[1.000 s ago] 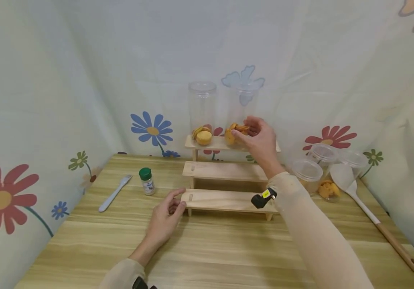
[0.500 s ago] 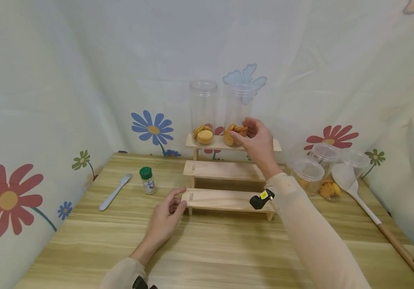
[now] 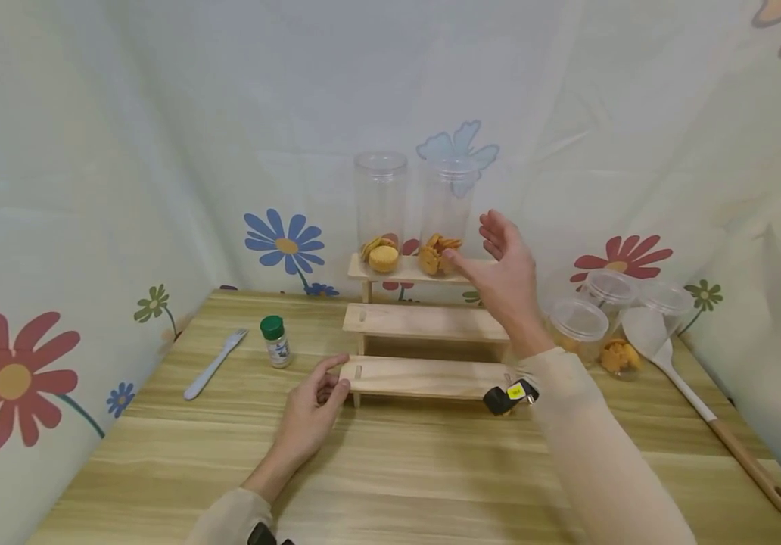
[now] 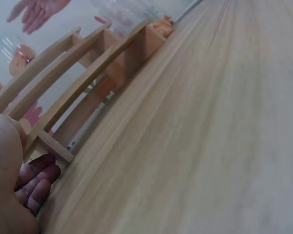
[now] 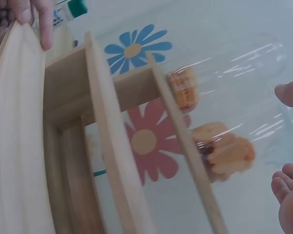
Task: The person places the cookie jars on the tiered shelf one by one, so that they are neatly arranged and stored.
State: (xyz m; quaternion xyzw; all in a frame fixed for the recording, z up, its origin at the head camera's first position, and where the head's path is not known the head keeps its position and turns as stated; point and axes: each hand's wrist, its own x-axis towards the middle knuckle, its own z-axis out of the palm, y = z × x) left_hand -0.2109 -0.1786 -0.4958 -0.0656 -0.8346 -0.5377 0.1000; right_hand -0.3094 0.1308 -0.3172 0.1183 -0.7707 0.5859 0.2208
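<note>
Gripping one three-tier wooden rack point(image 3: 424, 322) by its left end with the left hand point(image 3: 311, 409); with the right hand point(image 3: 508, 281), fingers loosely extended, just right of two clear jars point(image 3: 446, 216) on the top tier point(image 3: 412, 268). On the table point(image 3: 390, 473): three more jars point(image 3: 576, 325), one spatula point(image 3: 686, 390), one fork point(image 3: 216, 365), one shaker point(image 3: 276, 344).

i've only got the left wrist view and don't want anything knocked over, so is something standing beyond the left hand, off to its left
Observer: Yes, the head view shows a small green-capped shaker upright on the table, beyond the left hand and a little to its left.
Operator: ok and to the right of the wooden rack, it's a blur for me, how many jars are there
Observer: Three clear jars stand close together there, in the head view.
</note>
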